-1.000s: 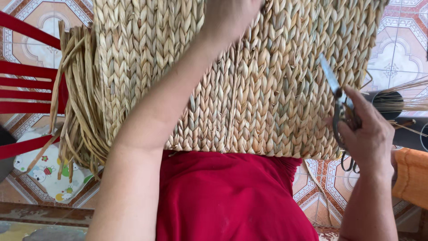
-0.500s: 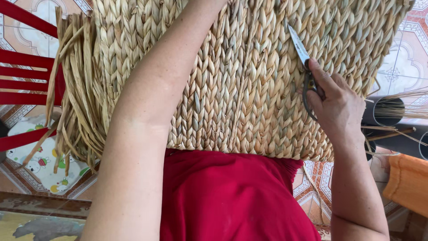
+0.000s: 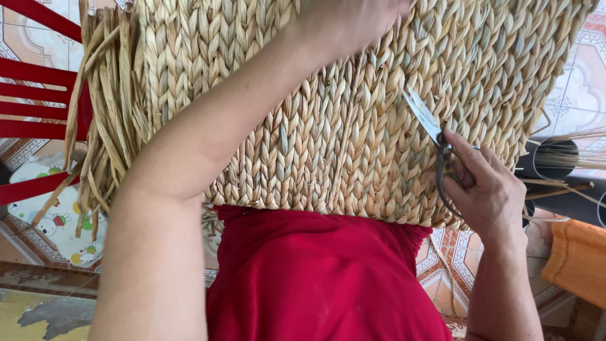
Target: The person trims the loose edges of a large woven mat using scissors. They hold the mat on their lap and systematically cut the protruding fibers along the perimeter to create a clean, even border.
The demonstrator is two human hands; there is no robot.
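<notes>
Gripping scissors (image 3: pixel 435 148) w/ R hand (image 3: pixel 489 196)

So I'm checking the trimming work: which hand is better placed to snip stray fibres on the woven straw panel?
Right: the right hand holds the metal scissors against the woven straw panel; the left hand only steadies its top.

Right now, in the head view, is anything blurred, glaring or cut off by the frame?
Head view: soft, even daylight with no harsh shadows. The woven basket is sharp, each plait clear. The scissors blades catch a mild sheen but no blown-out glare. The left hand is cropped by the top edge; the right hand is in focus. The floor tiles look slightly soft.
</notes>
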